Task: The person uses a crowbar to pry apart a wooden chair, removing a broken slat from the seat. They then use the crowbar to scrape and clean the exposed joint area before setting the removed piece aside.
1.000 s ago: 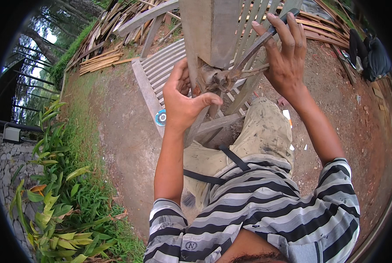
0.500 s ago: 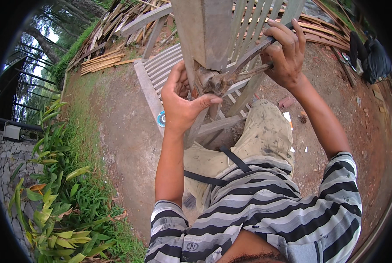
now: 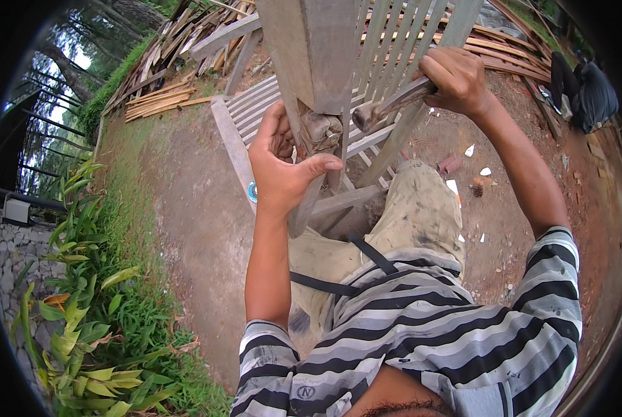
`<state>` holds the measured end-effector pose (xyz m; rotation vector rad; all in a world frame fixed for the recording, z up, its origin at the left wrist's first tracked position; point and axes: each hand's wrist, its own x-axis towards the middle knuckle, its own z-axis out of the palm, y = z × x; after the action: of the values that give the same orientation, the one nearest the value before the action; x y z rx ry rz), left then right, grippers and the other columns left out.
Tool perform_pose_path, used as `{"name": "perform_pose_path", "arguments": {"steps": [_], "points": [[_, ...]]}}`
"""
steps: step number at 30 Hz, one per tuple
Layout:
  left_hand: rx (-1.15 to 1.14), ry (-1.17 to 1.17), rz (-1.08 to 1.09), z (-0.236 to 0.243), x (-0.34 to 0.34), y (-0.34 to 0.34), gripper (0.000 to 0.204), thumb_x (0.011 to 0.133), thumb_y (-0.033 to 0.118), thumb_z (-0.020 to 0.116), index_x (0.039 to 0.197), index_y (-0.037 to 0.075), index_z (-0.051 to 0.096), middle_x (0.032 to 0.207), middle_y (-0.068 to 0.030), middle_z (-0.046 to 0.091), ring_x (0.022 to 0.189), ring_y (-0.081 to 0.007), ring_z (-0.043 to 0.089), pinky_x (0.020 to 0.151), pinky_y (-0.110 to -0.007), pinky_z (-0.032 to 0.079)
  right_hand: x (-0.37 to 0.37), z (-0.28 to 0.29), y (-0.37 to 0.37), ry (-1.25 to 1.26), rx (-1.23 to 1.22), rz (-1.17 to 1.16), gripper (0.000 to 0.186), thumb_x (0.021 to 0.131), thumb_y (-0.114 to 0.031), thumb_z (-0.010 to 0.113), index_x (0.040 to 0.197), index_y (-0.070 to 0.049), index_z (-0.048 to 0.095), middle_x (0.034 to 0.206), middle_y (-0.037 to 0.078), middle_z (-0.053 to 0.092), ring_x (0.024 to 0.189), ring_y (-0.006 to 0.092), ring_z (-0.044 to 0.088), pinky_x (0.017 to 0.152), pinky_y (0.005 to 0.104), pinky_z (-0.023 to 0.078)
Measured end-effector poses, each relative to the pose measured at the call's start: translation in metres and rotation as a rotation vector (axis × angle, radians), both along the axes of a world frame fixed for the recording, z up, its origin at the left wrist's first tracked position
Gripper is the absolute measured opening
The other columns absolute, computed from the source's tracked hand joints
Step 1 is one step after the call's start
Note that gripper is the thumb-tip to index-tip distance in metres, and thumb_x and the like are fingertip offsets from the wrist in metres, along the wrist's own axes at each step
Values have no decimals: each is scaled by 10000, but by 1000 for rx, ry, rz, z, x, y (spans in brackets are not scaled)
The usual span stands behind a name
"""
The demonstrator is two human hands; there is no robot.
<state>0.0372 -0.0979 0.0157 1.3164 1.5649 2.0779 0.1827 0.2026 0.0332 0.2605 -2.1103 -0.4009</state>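
Observation:
My left hand (image 3: 277, 174) is wrapped round the lower part of an upright grey wooden post (image 3: 328, 55), its thumb across the front just below a rough, brown, broken patch (image 3: 323, 131) in the wood. To the right of that patch, my right hand (image 3: 455, 78) is closed on the handles of a long, worn, pincer-like tool (image 3: 387, 104), whose head is held apart from the broken patch. Behind them stands a weathered slatted bench (image 3: 221, 118). A blue-rimmed disc (image 3: 252, 192) lies on the bench's edge, partly hidden by my left hand.
Piles of boards (image 3: 158, 97) lie behind the bench and to its right. A black bag (image 3: 592, 97) is at the far right, white scraps (image 3: 469, 150) are on the dirt, and plants (image 3: 88, 326) line the left beside stone paving (image 3: 15, 278). My knee (image 3: 422, 201) is under the bench frame.
My right hand has moved down, its fingers closing round the handles, and has pulled the tool's head rightward, away from the broken patch. My left hand has shifted slightly left on the post.

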Motion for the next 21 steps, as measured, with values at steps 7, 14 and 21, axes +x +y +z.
{"name": "perform_pose_path", "arguments": {"steps": [7,14,21], "points": [[107,-104,18,5,-9,-17,1136,519,346,1050,1421,-66,494,1255,-134,699,1125,-168,681,973,-300,546,26,-62,-49,-145,-727,-28,262,795,-139,762,963,-58,579,688,122,569,585,313,593,522,401,443],[-39,15,9,4,-1,-5,1018,536,326,1051,1356,-26,562,1204,-110,721,1094,-145,669,931,-292,541,41,-25,-116,-456,-784,-47,273,961,-186,663,1208,-81,615,760,182,649,763,403,648,747,485,474],[-146,140,6,-6,4,20,984,573,294,1037,1367,-45,566,1211,-123,718,1112,-167,666,969,-310,525,85,17,-136,-858,-1281,-221,367,1075,-266,529,1407,-120,583,756,163,673,815,342,709,745,418,521]]}}
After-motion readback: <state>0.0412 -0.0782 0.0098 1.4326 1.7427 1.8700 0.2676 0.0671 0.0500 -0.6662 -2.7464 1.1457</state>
